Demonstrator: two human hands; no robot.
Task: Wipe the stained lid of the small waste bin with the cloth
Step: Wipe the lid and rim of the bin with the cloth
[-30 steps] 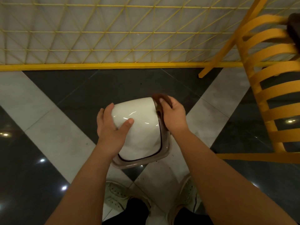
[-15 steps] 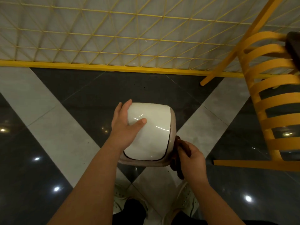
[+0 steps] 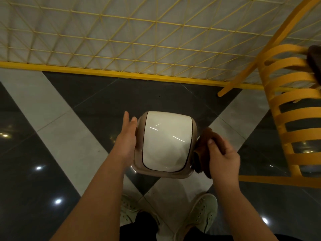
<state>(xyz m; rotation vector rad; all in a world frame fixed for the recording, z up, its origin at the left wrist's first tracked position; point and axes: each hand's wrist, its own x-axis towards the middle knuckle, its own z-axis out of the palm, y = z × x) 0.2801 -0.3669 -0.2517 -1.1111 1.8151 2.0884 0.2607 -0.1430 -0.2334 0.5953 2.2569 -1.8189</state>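
Wiping is in hand: our right hand [image 3: 223, 158] pinches the cloth [image 3: 207, 141] against the right side of the bin lid [image 3: 165, 145], on the floor; left hand [image 3: 127, 138], fingers spread, steadies the left side. Next, we judge, the cloth must cross the white top.

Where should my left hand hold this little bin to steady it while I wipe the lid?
Probably the tan rim on the left side, coming from the left. The domed white lid is glossy and rounded, while the rim gives an edge, opposite the brown cloth in the right hand.
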